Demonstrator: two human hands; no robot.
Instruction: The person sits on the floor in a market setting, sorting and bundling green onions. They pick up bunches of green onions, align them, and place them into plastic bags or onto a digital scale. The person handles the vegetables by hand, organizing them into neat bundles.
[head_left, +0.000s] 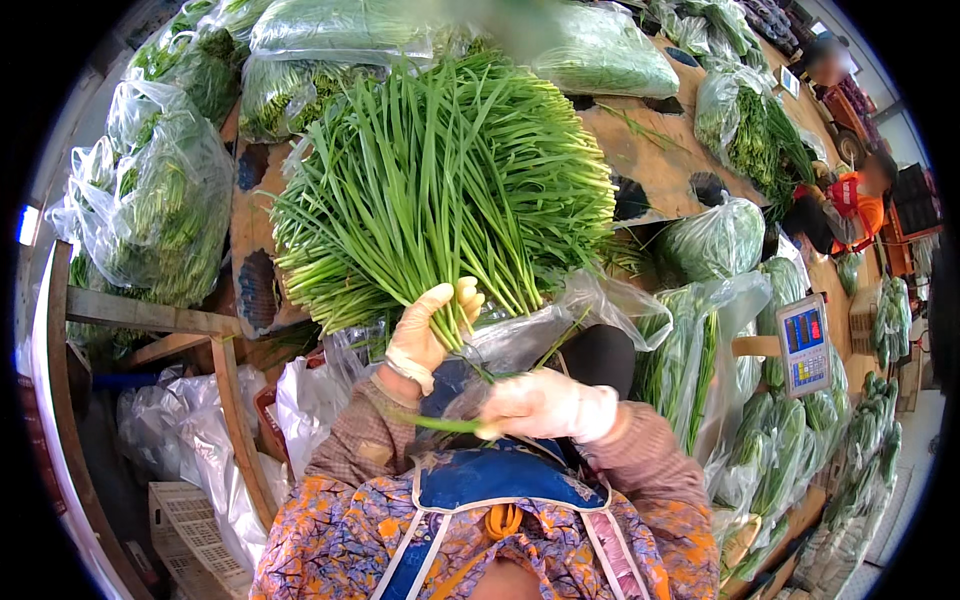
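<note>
My left hand (420, 334), in a pale thin glove, grips the bottom ends of a few garlic chive stems (448, 330). Their leaves fan away from me over a big heap of garlic chives (566, 157) on the wooden table. Close to my body, my right hand (551, 409), gloved too and blurred by motion, has its fingers closed on a loose green leaf (442, 424) that sticks out to the left. A clear plastic sheet or bag (517, 337) lies between the heap and my lap, partly hidden by my hands.
Plastic bags of greens stand at left (165, 202) and far side (600, 52). Filled bags (675, 360) and a digital scale display (804, 345) are at right. A wooden frame (236, 427) and plastic crate (199, 532) stand at lower left. A person in orange (862, 210) sits far right.
</note>
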